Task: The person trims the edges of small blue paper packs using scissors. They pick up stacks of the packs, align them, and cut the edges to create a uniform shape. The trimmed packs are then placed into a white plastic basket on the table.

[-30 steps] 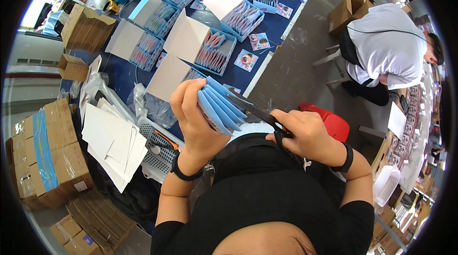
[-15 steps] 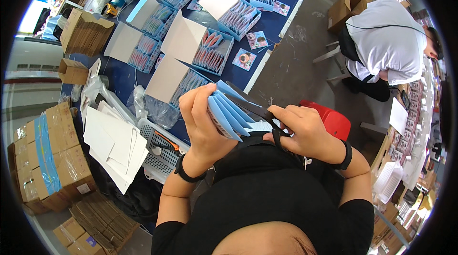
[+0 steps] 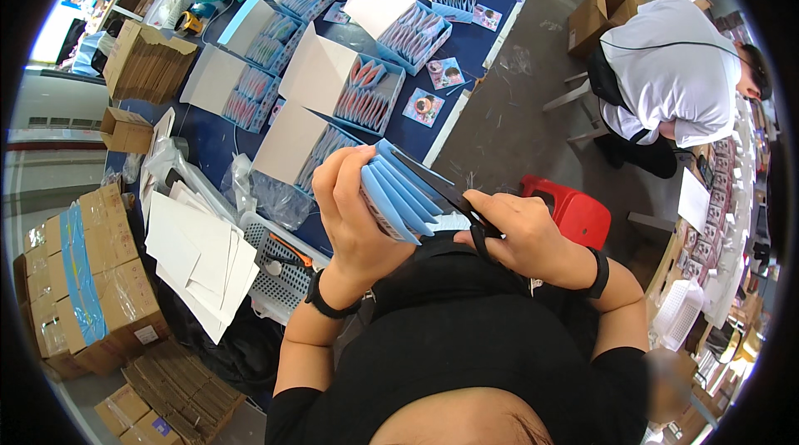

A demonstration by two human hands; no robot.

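My left hand (image 3: 356,224) is wrapped round a fanned stack of light-blue packets (image 3: 398,200), held upright in front of my body. A pair of black scissors (image 3: 474,222) is gripped in my right hand (image 3: 533,237). Their dark blades lie along the far right packet of the stack; how much of it sits between them I cannot tell. Just beyond the stack, an open box (image 3: 287,144) with a white lid and more packets inside stands on the blue table (image 3: 212,100). Several similar boxes fill the table further off.
Left of me, a grey plastic basket (image 3: 270,274) holds an orange-handled tool beside white cardboard sheets (image 3: 196,249). Taped cartons (image 3: 108,279) stand at far left. A red stool (image 3: 574,212) is to my right. Beyond it a person in white (image 3: 666,71) bends over another table.
My right hand has closed further round the scissors' handles, and the blades have drawn together along the packet edge. The left hand keeps its hold on the packets.
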